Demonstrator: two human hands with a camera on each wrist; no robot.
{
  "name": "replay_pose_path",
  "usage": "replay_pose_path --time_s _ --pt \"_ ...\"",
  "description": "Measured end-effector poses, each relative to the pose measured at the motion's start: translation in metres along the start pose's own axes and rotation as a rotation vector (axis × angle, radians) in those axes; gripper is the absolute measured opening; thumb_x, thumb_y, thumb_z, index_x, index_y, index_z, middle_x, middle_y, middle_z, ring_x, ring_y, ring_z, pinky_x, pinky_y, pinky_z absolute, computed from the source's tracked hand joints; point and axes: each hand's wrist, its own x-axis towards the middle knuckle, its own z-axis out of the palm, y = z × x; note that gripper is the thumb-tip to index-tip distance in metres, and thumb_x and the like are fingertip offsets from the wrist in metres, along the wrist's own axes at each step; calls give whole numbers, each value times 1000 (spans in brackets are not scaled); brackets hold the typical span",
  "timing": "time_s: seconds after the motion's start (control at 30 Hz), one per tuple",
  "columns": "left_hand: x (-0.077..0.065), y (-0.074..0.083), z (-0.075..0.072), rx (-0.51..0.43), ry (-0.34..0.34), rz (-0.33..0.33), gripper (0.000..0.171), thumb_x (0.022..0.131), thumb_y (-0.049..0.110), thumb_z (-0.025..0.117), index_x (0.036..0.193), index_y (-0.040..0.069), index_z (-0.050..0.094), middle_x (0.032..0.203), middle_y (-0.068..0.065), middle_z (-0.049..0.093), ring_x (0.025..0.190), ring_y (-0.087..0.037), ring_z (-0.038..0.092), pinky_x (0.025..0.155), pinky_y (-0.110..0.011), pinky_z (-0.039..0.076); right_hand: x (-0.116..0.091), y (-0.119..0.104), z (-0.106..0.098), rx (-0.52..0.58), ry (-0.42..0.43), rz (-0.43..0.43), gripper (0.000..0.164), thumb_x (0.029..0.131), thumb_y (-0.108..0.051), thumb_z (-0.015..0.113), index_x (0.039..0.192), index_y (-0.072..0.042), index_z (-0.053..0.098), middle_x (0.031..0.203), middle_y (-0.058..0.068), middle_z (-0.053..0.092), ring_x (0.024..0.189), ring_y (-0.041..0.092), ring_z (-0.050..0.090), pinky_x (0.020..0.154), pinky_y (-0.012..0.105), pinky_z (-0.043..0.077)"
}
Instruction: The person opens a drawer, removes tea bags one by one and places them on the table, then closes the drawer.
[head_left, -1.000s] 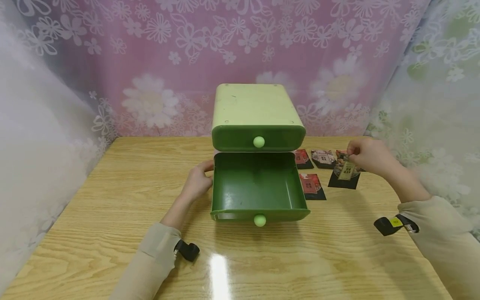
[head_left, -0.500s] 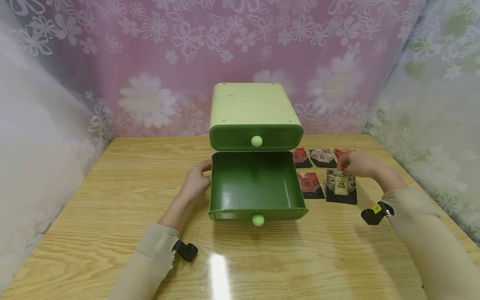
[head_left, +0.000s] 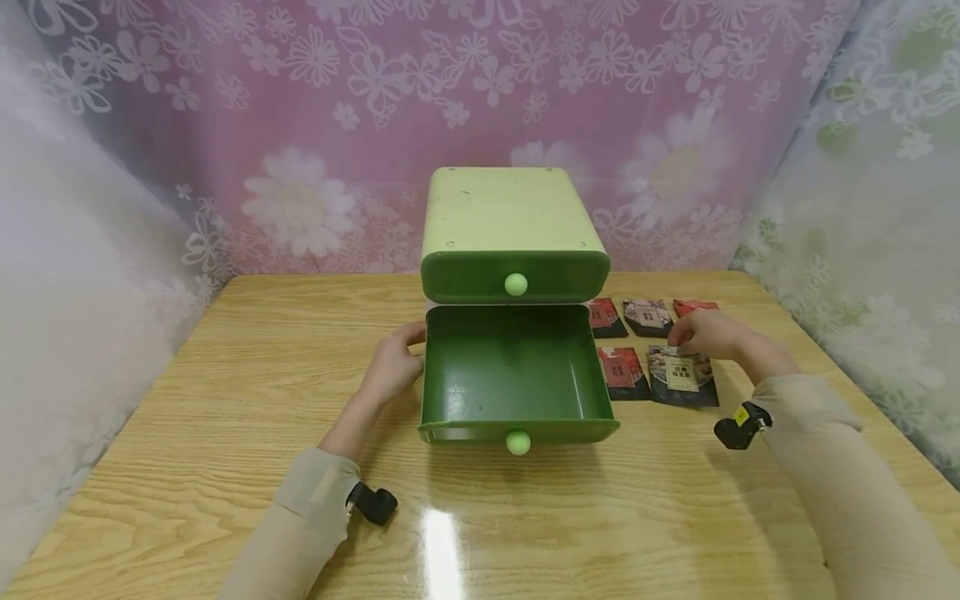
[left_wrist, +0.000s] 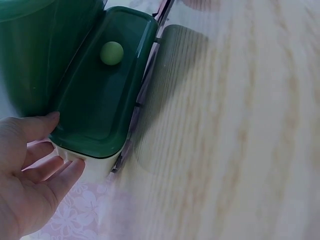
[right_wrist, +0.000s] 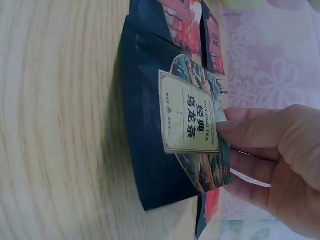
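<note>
- Desk [head_left: 247, 467]: wood-grain top under everything; bright reflection suggests a smooth finish, so flat packets should slide on it
- Drawer cabinet [head_left: 510, 208]: mid-desk, cream casing, green fronts; looks like stiff plastic, probably light for its bulk and apt to skid if pushed; casing side is the sensible hold
- Pulled-out drawer [head_left: 513, 367]: glossy, rigid-looking; likely slippery inside
- Left hand [left_wrist: 30, 170]: at the cabinet's left side, fingers loosely extended against the casing, thumb by the green front; steadying touch at most, no grip seen
- Right hand [head_left: 708, 333]: pinching the oolong packet's upper edge, thumb on the printed face, fingers behind
- Oolong packet [right_wrist: 175, 120]: right of the cabinet, right end of the front row; just beside the front red packet [head_left: 622, 373], cannot tell if they overlap, nor if its bottom edge is fully down
- Its handling: probably light, soft-walled, slick film; should bend rather than break, though a hard squeeze could crush the contents
- Best hold: that upper edge, thumb against fingers; mid-label would likely buckle it
</note>
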Motion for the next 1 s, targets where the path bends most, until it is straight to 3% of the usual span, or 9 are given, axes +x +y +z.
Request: replay_pose_path --time_s 0.17,0.4,0.77,1.0 --pt "1 1 -1 7 5 -3 42 80 -1 61 122 5 61 123 -17 59 119 -31 52 98 -44 43 3 -1 0 -17 29 -13 10 87 0 57 91 5 64 81 8 62 63 15 49 58 33 43" --pt "0 2 -2 0 -2 -3 42 81 -1 60 122 5 61 124 -18 59 120 -32 51 98 -47 43 10 1 6 -73 34 2 12 88 -1 55 93 4 64 83 10 64 68 17 56 60 37 49" --pt "-2 3 -2 9 12 -3 38 81 1 62 119 6 63 124 -17 59 117 -32 53 97 -47 44 17 0 15 -60 19 10 14 89 -2 55 96 5 64 89 17 66 66 17 58 60 38 50" --pt "-1 1 0 9 26 9 36 80 2 62 116 6 64 123 -16 60 114 -31 55 96 -46 45 12 -1 19 -22 17 42 15 90 -3 54 99 5 63 87 15 63 62 16 57 54 33 50"
